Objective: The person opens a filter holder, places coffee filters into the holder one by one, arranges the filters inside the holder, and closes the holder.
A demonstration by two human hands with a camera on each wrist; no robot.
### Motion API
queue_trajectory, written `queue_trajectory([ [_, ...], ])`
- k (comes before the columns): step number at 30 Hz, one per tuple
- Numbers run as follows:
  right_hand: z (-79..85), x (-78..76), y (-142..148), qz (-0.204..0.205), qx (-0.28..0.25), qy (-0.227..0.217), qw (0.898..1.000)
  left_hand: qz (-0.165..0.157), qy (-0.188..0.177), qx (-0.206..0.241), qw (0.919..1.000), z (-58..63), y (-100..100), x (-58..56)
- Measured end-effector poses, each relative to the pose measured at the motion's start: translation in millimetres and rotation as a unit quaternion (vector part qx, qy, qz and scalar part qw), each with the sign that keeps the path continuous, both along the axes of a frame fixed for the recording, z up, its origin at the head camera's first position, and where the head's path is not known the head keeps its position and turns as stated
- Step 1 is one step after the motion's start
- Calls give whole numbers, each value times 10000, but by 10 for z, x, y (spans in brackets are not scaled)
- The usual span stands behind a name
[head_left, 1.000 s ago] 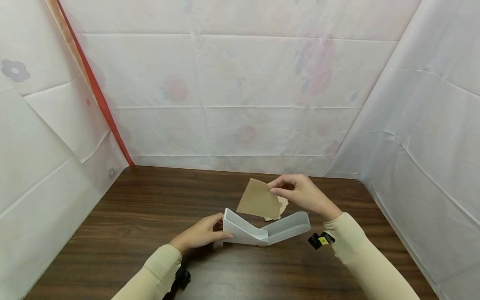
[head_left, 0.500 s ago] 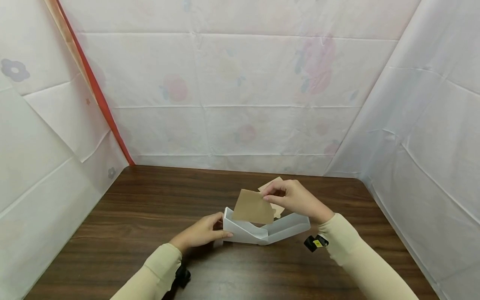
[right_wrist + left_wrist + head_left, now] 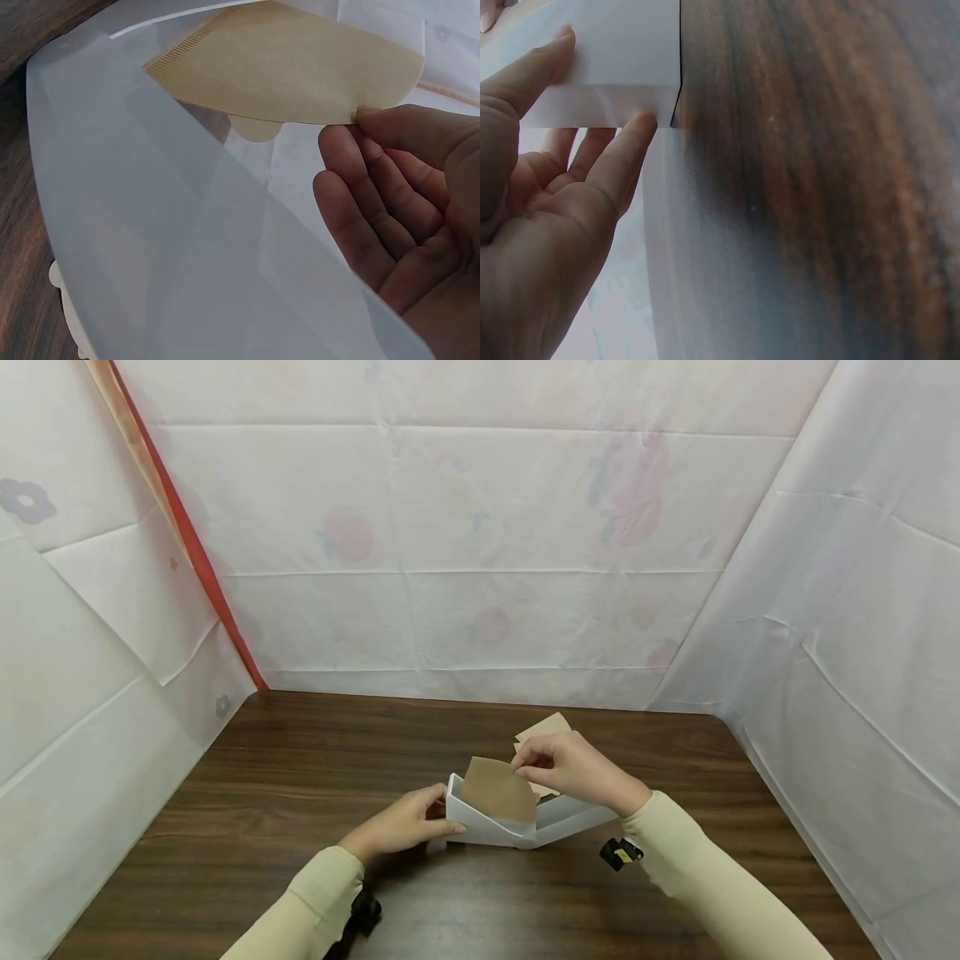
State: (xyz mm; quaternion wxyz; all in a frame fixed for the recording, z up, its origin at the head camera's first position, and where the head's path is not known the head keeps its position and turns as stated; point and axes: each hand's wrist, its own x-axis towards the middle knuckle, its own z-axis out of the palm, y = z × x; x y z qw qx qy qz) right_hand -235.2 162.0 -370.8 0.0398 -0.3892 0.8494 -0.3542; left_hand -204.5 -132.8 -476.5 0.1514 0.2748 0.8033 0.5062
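My right hand [image 3: 573, 768] pinches a brown paper coffee filter [image 3: 495, 789] by its upper right corner. The filter's lower part sits inside the left half of a white case [image 3: 480, 828], which lies on the table with its hinged halves spread apart. In the right wrist view the filter [image 3: 292, 67] shows a crimped seam and a small rounded tab along its edge. My left hand [image 3: 397, 827] grips the case's left end. Its thumb lies on the front wall and its fingers are at the end wall, as the left wrist view of the case [image 3: 622, 45] shows.
More brown filters [image 3: 546, 727] lie behind the case, partly hidden by my right hand. The dark wooden table [image 3: 337, 743] meets a white printed cloth [image 3: 450, 527] at the back and sides. A black camera sits on each wrist.
My right hand has moved down and left, bringing the filter from above the case into its left half. More of the filters behind has come into view. The left hand has stayed put.
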Motion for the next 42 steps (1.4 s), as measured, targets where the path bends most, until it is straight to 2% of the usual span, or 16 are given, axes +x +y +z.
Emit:
queue_trajectory([
  [5, -58, 27, -55, 36, 136, -33, 9999, -6, 10, -6, 10000, -8, -3, 1],
  [17, -200, 59, -164, 132, 299, 214, 9992, -5, 14, -17, 10000, -7, 1, -1],
  [26, -242, 69, -209, 68, 445, 400, 9982, -7, 38, -55, 10000, 5, 1, -1],
  [33, -298, 78, -239, 3, 552, 344, 9979, 3, -4, -53, 10000, 9, 2, 3],
  [42, -293, 109, -283, -2, 600, 379, 9975, 13, -38, 0, 10000, -6, 7, 4],
])
